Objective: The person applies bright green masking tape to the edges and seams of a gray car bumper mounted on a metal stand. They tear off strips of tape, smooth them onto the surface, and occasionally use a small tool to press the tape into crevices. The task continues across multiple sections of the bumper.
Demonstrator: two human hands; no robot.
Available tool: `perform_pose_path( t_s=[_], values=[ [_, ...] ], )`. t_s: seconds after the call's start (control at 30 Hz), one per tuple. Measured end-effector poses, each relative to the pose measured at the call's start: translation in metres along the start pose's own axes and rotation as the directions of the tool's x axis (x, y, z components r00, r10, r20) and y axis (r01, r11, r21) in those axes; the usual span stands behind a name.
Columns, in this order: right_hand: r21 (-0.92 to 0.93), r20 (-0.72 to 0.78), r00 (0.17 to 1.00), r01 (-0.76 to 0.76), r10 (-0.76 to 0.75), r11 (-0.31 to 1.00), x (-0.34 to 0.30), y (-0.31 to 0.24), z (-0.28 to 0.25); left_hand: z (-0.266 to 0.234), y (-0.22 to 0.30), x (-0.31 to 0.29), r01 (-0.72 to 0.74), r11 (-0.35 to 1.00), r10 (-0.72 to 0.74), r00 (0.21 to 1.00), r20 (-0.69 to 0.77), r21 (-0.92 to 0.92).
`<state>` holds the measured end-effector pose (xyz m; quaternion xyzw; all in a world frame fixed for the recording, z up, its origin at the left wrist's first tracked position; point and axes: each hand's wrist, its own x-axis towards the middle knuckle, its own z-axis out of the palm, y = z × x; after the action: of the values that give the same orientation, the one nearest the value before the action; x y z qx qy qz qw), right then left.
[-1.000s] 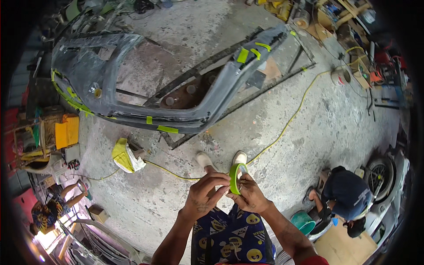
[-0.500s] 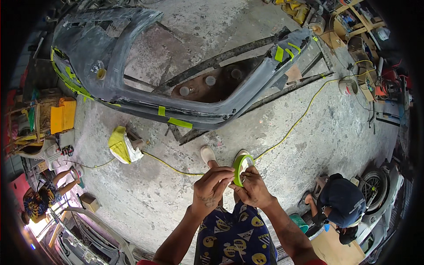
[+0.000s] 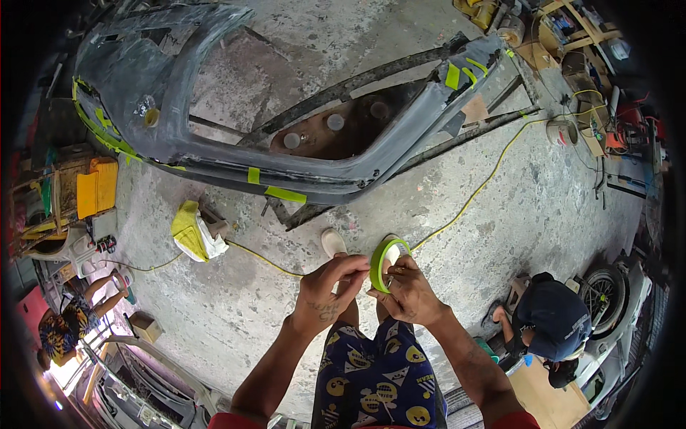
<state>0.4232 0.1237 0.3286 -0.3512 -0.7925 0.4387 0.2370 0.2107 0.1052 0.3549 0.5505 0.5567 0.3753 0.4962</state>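
A roll of green masking tape is held up over the floor, just in front of the blue printed shorts. Its right side, at 3 o'clock on the ring, is gripped by the right hand, with the fingers curled in around it. The left hand is placed at 9 o'clock on the roll. Its thumb and fingers are brought almost together at the tape's edge; whether a tape end is pinched there cannot be told.

From the roll, a big grey car body panel is seen at 11 o'clock. Green tape strips are stuck on it: 1 long strip at 10 o'clock, and 1 wide strip near 1 o'clock. 3 round spots can be seen on a brown sheet inside the panel's gap.

A yellow and white sack is seen at 9 o'clock. A yellow cord is stretched over the floor toward 2 o'clock. Just past 3 o'clock, a co-worker in a dark shirt is seen bent over, near a spoked wheel.
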Motion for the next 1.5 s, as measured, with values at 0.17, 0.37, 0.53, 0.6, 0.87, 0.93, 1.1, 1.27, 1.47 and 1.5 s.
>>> perform_pose_path(
  t_s=[0.17, 0.37, 0.53, 0.6, 0.87, 0.93, 1.1, 1.27, 1.47, 1.5],
  values=[
    [-0.058, 0.056, 0.998, 0.005, -0.001, 0.998, -0.002, 0.010, -0.005, 0.008, -0.015, -0.001, -0.017, 0.990, 0.002, 0.995, 0.104, 0.142],
    [-0.063, 0.031, 0.999, -0.036, 0.038, 0.997, -0.019, 0.017, -0.019, -0.004, 0.003, 0.014, -0.049, 0.989, 0.048, 0.999, 0.007, 0.137],
    [-0.034, 0.052, 0.998, -0.042, 0.044, 0.999, -0.025, 0.015, -0.014, 0.014, -0.003, 0.011, -0.097, 0.984, 0.071, 0.982, 0.174, 0.147],
    [-0.039, 0.056, 0.998, -0.029, 0.031, 0.999, -0.025, 0.016, -0.014, 0.015, -0.007, 0.009, -0.113, 0.981, 0.084, 0.981, 0.176, 0.159],
    [-0.079, 0.072, 0.997, -0.035, 0.041, 0.996, -0.022, 0.013, -0.012, 0.017, -0.014, 0.006, -0.204, 0.914, 0.139, 0.970, 0.202, 0.351],
    [-0.097, 0.077, 0.996, -0.032, 0.040, 0.995, -0.022, 0.013, -0.010, 0.021, -0.022, 0.004, -0.227, 0.885, 0.157, 0.967, 0.200, 0.406],
    [-0.067, 0.080, 0.996, -0.043, 0.048, 0.997, -0.027, 0.017, -0.007, 0.021, -0.022, 0.003, -0.188, 0.915, 0.112, 0.969, 0.221, 0.357],
    [-0.036, 0.054, 0.996, -0.068, 0.070, 0.997, -0.027, 0.014, -0.008, 0.017, -0.013, 0.001, 0.021, 0.988, -0.039, 0.992, 0.118, 0.155],
    [0.020, 0.136, 0.977, -0.171, 0.167, 0.985, -0.018, 0.010, -0.007, 0.013, -0.029, 0.005, -0.016, 0.994, -0.003, 0.984, 0.179, 0.104],
    [0.051, 0.122, 0.973, -0.202, 0.195, 0.978, -0.016, 0.008, -0.009, 0.012, -0.027, 0.008, -0.026, 0.992, 0.005, 0.986, 0.165, 0.123]
  ],
)
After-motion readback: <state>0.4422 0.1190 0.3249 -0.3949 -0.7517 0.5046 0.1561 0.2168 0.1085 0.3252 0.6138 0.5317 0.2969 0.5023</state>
